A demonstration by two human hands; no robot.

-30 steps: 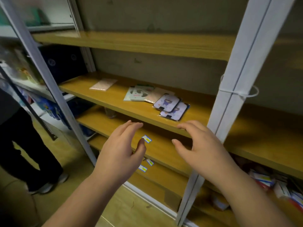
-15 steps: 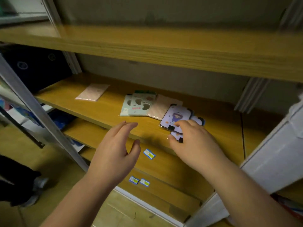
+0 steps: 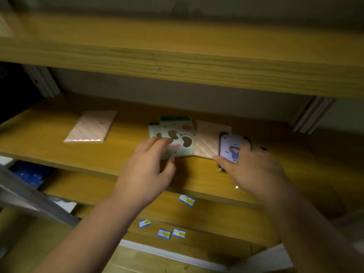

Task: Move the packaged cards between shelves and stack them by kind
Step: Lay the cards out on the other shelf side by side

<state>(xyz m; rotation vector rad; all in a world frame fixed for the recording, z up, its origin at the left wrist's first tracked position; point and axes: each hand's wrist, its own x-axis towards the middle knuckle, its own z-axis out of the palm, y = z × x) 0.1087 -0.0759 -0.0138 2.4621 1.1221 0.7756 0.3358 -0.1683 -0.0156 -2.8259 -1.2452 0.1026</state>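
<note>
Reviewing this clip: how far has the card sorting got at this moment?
Early. Done: one pink packet lies alone on the shelf. In hand: the right hand grips a purple card, and the left hand touches the green paw card. Left: another pink packet sits unsorted between them.

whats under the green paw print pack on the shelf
Another pale green pack pokes out from under the green paw print pack at its left edge. The pink striped pack beside it meets its right edge; which overlaps is unclear. Anything deeper is covered, and the left hand hides the near corner.
</note>
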